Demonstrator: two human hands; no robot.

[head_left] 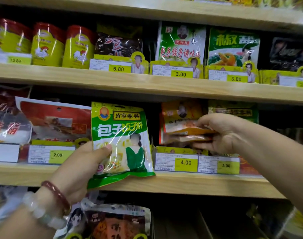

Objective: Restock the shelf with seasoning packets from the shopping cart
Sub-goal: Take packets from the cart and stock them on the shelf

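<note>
Green packet (pixel 120 142): upright, long axis vertical, pinched low by left hand (pixel 81 166); right hand (pixel 221 133) grips orange packets (pixel 185 130) alongside, rightward

Goods and price tags beyond the packets

Three yellow chicken-print canisters (pixel 47 46) with red lids stand upper left; yellow price tags read 6.80 (pixel 118 68), 4.00 (pixel 186 162) and 2.00 (pixel 57 154) along the rails.

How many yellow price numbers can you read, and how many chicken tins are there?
Readable yellow price numbers: 7 (3.80, 6.80, 3.00, 3.00, 2.00, 4.00, 3.00)
Chicken tins: 3 ()
Total: 10
</note>
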